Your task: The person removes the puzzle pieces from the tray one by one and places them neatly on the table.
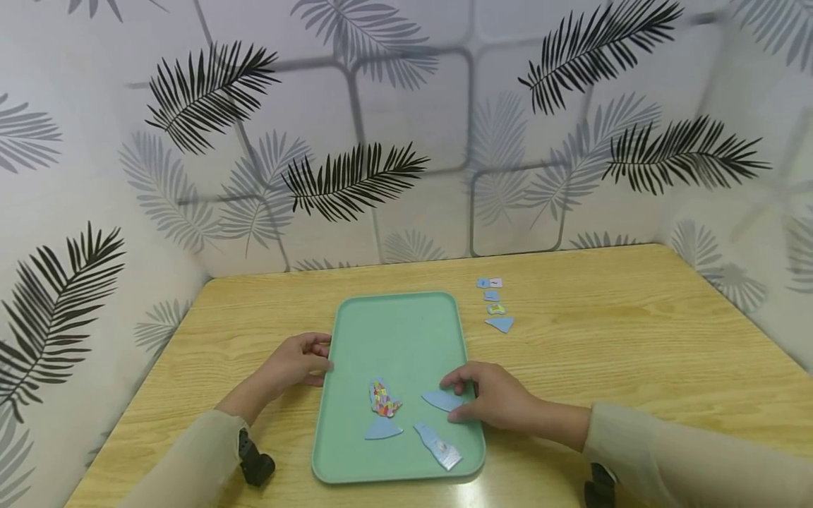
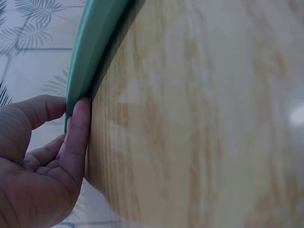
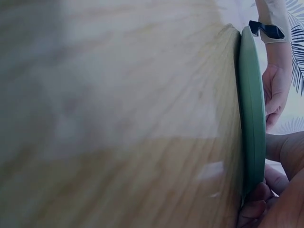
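Left fingers (image 2: 78,124) clamp the tray (image 1: 394,324), right fingers (image 1: 459,377) at a blue piece (image 1: 440,401) (grip? can't tell); some pieces (image 1: 384,429) in, five others (image 1: 500,324) left outside!

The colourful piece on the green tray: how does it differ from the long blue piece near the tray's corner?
The colourful piece is patched in red, yellow and other bright colours; the long blue piece is mostly pale blue. The colourful piece has an irregular, bumpy outline, while the long blue piece is a strip that widens toward one end. Both lie on the green tray.
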{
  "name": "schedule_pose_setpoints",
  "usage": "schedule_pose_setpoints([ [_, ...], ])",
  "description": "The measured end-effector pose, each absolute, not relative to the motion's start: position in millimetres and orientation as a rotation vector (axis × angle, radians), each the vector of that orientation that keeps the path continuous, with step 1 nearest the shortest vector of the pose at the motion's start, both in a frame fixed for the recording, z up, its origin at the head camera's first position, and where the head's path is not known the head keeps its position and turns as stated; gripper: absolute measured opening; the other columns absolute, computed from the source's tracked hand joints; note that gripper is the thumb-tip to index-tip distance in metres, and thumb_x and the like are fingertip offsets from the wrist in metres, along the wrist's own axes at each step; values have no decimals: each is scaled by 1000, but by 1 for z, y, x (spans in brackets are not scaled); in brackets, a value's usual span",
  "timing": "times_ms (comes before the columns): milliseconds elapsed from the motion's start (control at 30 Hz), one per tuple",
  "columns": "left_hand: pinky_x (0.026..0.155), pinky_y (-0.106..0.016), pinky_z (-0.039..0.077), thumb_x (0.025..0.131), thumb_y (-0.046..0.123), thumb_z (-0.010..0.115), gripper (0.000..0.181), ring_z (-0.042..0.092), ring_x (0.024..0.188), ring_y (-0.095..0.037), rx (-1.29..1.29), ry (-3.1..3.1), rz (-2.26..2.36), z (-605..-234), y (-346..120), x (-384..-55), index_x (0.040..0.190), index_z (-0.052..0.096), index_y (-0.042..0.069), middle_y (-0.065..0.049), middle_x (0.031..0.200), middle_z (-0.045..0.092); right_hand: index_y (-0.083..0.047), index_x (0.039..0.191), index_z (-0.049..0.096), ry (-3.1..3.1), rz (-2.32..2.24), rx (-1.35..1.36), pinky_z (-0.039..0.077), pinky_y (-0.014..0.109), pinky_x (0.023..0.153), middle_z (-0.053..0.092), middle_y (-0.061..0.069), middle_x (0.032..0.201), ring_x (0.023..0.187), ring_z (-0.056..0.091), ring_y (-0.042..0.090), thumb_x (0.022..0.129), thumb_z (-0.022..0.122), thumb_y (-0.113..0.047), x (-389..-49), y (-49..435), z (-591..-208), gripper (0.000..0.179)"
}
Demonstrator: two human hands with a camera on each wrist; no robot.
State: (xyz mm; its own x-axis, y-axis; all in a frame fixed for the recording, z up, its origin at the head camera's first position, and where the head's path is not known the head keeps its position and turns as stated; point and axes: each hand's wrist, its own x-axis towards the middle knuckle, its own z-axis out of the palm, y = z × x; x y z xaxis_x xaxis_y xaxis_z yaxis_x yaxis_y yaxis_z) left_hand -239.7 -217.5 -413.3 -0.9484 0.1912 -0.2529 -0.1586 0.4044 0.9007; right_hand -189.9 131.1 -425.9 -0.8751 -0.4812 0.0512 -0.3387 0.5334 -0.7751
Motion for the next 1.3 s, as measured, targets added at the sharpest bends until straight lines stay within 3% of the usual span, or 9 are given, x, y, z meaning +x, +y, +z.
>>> schedule_pose_setpoints([
  [1033,72,-36,58,89,0,65,57,59,89,-21,49,2352,1559,-413,-219,-237,140,42,-7,-15,106,54,-8,103,74,2593,-1205,-759,46,26,70,57,-3,85,82,51,15,75,84,-11,-186,128,-417,30],
  [1300,73,-37,58,89,2,65,58,59,90,-21,59,2345,1553,-412,-218,-238,141,41,-6,-15,107,53,-8,105,73,2530,-1265,-750,44,26,62,57,-1,87,76,49,17,76,82,-10,-186,133,-415,31],
])
